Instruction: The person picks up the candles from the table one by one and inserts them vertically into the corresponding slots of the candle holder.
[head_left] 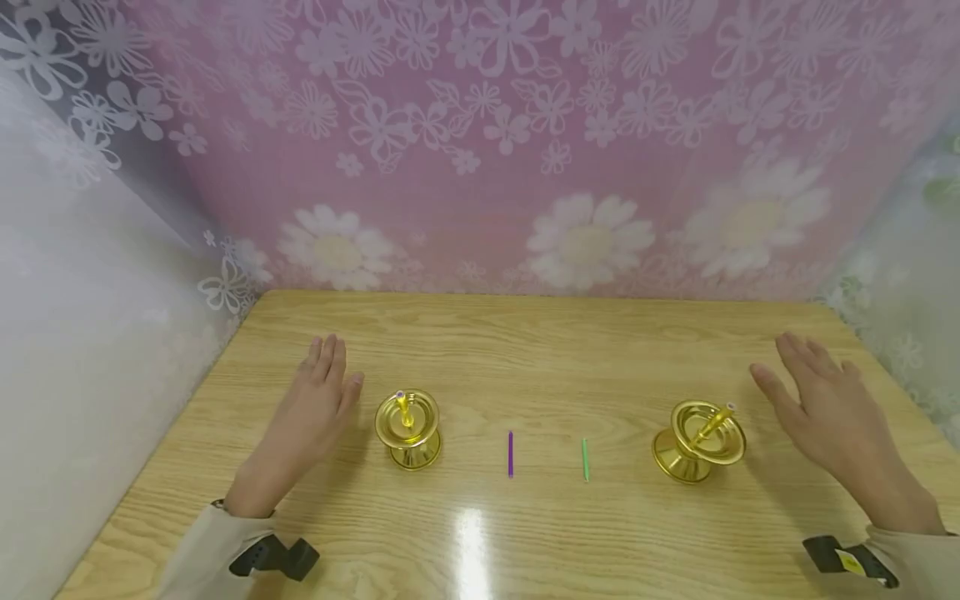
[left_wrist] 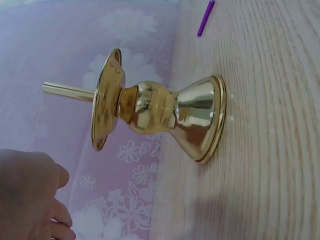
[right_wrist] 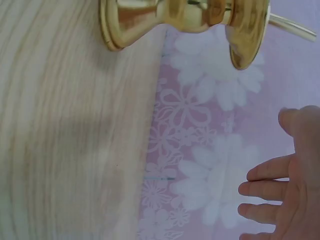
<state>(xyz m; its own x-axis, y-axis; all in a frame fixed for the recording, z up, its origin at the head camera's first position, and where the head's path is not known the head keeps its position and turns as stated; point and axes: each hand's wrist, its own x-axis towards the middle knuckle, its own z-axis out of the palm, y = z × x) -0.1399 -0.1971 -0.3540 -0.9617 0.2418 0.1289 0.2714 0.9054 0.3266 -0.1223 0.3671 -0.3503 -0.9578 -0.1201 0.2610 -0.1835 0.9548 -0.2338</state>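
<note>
Two shiny gold candle holders stand upright on the table, each with a flared base, a dish and a thin upright tube. My left hand (head_left: 311, 412) is just left of the left candle holder (head_left: 415, 454), apart from it, fingers extended. In the left wrist view that candle holder (left_wrist: 150, 107) shows from the side. My right hand (head_left: 828, 408) hovers to the right of the right candle holder (head_left: 678, 457), holding nothing, its fingers spread (right_wrist: 265, 190). Between the holders lie a thin purple stick (head_left: 511, 455) and a shorter light green stick (head_left: 586, 460).
The wood-grain table (head_left: 480, 350) ends at a pink flowered backdrop (head_left: 465, 192). Pale flowered sheets (head_left: 97, 333) hang along the left and right sides. Dark wrist devices (head_left: 273, 557) are strapped over both sleeves.
</note>
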